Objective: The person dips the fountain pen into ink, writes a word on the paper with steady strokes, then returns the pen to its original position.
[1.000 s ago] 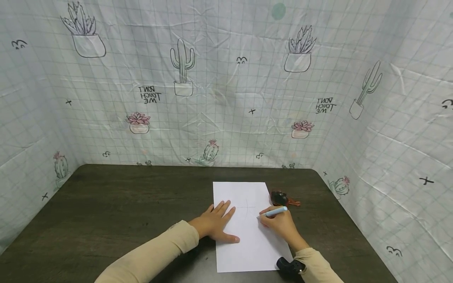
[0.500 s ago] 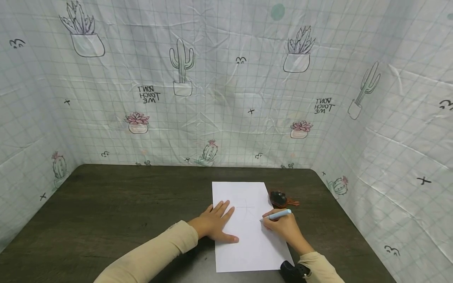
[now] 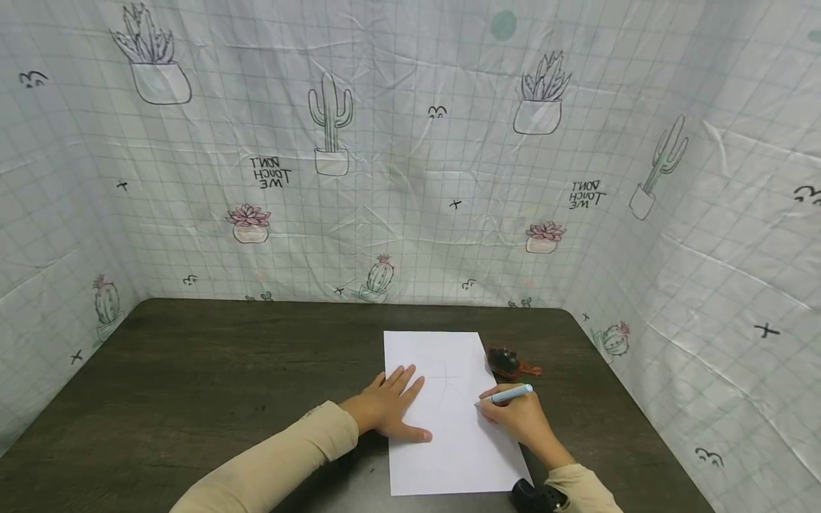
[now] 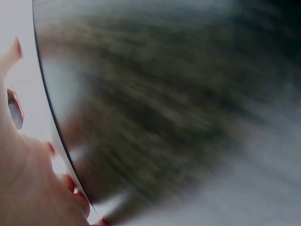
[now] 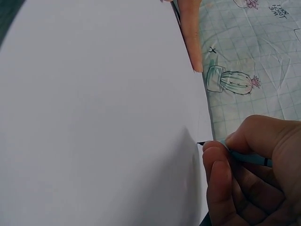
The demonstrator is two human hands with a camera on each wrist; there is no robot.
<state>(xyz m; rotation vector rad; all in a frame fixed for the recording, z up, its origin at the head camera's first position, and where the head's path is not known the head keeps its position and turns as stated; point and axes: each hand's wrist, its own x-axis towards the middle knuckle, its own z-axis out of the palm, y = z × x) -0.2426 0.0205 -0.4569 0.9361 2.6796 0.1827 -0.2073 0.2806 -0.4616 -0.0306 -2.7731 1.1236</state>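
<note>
A sheet of white paper [image 3: 436,467] lies on the dark table and bears a few faint thin lines, among them a crossing pair near its upper middle. My left hand [image 3: 393,410] rests flat on the paper's left side with its fingers spread. On the right side of the sheet, my right hand [image 3: 516,413] pinches a light-blue pen [image 3: 511,393] between thumb and fingers. In the right wrist view the dark tip of the pen [image 5: 249,157] meets the paper, close to a faint line. The left wrist view is mostly blurred, with part of the left hand [image 4: 33,179] at its edge.
A dark, rounded object with an orange-brown strap-like end [image 3: 507,362] lies just beyond the paper's right edge. The dark wooden table [image 3: 192,385] reaches back to a printed cloth [image 3: 410,178] hanging on three sides. A black device [image 3: 535,495] sits at the right wrist.
My right hand with the pen has moved a little right and toward me across the paper, and a faint slanting line shows behind it. The left hand stays in place.
</note>
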